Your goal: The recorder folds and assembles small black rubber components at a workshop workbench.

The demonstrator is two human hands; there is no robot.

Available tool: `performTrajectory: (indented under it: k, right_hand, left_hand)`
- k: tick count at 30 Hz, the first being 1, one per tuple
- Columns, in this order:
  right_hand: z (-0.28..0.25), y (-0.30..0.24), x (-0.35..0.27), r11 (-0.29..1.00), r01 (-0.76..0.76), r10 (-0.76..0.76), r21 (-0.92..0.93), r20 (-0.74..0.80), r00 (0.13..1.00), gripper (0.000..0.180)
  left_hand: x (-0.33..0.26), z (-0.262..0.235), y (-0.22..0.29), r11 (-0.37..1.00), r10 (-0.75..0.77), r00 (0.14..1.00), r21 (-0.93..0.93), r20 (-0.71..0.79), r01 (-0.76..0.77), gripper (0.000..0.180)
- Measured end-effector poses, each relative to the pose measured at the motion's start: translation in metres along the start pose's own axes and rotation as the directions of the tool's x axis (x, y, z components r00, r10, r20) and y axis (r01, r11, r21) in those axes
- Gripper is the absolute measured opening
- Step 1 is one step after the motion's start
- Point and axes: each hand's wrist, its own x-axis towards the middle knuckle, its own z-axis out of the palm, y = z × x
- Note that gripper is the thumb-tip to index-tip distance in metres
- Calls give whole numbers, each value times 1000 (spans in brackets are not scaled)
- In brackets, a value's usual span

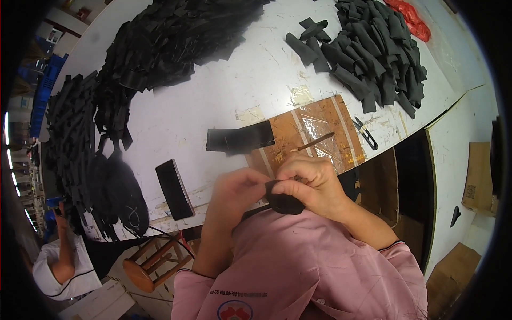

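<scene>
Close to my chest, at the table's front edge, both hands grip a small black piece of soft, cloth-like material (286, 202). My left hand (237, 189), slightly blurred, pinches its left end. The fingers of my right hand (314, 184) are bent around its upper right side. Just beyond the right hand, a thin brown stick (317, 141) slants over a brown board (282, 125) with clear tape on it; whether the fingers touch the stick I cannot tell. A flat black strip (240, 137) lies partly on the board's left end.
A dark phone (175, 189) lies left of my hands, black-handled thread snips (366, 133) right of the board. Black flat pieces (160, 48) heap up at the far left, black rolled tubes (373, 48) at the far right beside a red plastic bag (410, 18). A wooden stool (154, 264) and another person (61, 266) are at lower left.
</scene>
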Motion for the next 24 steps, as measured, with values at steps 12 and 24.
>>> performTrajectory:
  k: [12, 24]
  right_hand:
    - [-12, -3, -10, 984, 54, -47, -172, 46, 998, 14]
    - [-6, 4, -7, 957, 188, -166, -219, 114, 979, 12]
  left_hand:
    - [12, 2, 11, 990, -134, 984, -36, 118, 139, 19]
    - [12, -8, 13, 964, -263, 938, 16, 228, 266, 9]
